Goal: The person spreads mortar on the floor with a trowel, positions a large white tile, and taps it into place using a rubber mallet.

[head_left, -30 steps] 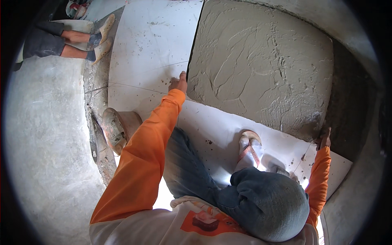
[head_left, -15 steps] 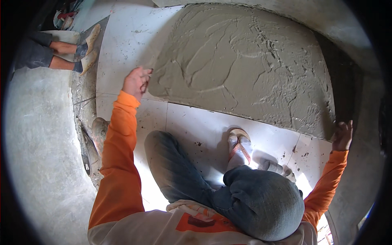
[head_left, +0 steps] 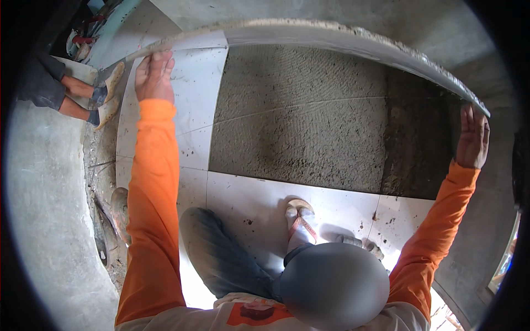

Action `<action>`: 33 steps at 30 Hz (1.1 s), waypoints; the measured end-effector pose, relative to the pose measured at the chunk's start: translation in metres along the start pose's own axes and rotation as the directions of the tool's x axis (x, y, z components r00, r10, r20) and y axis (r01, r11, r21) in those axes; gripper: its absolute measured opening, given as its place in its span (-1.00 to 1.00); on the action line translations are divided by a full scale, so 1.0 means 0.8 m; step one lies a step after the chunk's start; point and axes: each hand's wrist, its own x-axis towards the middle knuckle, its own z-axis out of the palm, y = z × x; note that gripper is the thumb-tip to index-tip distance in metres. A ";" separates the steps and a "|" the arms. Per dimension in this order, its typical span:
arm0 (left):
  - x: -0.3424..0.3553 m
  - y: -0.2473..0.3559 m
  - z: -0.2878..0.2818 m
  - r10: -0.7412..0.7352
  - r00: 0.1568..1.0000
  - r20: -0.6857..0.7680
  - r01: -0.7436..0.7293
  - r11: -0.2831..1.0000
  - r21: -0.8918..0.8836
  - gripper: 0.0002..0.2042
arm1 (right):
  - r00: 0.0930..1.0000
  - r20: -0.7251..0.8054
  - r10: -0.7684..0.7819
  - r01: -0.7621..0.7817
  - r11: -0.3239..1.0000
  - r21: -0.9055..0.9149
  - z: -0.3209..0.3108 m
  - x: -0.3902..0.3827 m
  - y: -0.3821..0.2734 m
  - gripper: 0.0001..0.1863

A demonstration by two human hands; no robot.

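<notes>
My left hand (head_left: 155, 77) grips the left end of a large tile (head_left: 331, 34), raised on edge above the floor and seen almost edge-on, with rough grey mortar along its rim. My right hand (head_left: 473, 135) holds its right end near the corner. Under the lifted tile lies a bed of grey mortar (head_left: 298, 110) with fine ridges and a faint line across it, darker and wetter in a strip (head_left: 414, 143) on the right. White laid tiles (head_left: 165, 116) border the bed on the left and along the near side, where my sandalled foot (head_left: 298, 220) rests.
Another person's legs (head_left: 77, 94) in beige shoes are at the upper left, near some red-and-dark items (head_left: 83, 41). A round metal container (head_left: 120, 215) stands beside a broken edge at the left. Grey concrete (head_left: 41, 209) borders the left, with a concrete wall (head_left: 419, 25) behind and at right.
The tile, earlier flat with its mortar-coated face showing, has been lifted and tipped upright toward the back by both my hands, uncovering the ridged mortar bed.
</notes>
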 end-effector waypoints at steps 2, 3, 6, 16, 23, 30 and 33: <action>0.022 -0.002 0.025 -0.046 0.984 -0.173 0.056 0.997 0.058 -0.61 | 0.998 -0.044 -0.040 0.039 0.999 -0.024 0.020 0.030 0.008 -0.76; 0.029 -0.018 0.028 -0.056 0.971 -0.234 0.087 0.988 0.126 -0.50 | 0.987 -0.145 -0.068 0.055 0.994 -0.089 0.025 0.045 0.015 -0.77; 0.043 -0.045 0.043 -0.188 0.918 -0.348 0.243 0.963 0.120 -0.32 | 0.964 -0.238 -0.114 0.084 0.988 -0.133 0.049 0.069 0.021 -0.77; 0.077 -0.129 0.044 -0.238 0.951 -0.195 0.278 0.937 0.212 -0.33 | 0.911 -0.408 0.065 -0.151 0.972 -0.183 0.028 0.086 0.190 -0.37; 0.079 -0.186 0.045 -0.214 0.962 -0.168 0.243 0.954 0.177 -0.44 | 0.926 -0.347 0.146 -0.257 0.918 -0.301 0.012 0.082 0.264 -0.25; 0.072 -0.200 0.044 -0.243 0.968 -0.058 0.248 0.964 0.099 -0.18 | 0.966 -0.258 0.025 -0.130 0.907 -0.401 0.039 0.074 0.274 -0.26; 0.073 -0.206 0.050 -0.175 0.983 -0.050 0.179 0.979 0.101 -0.25 | 0.971 -0.238 -0.002 -0.094 0.916 -0.390 0.030 0.075 0.278 -0.30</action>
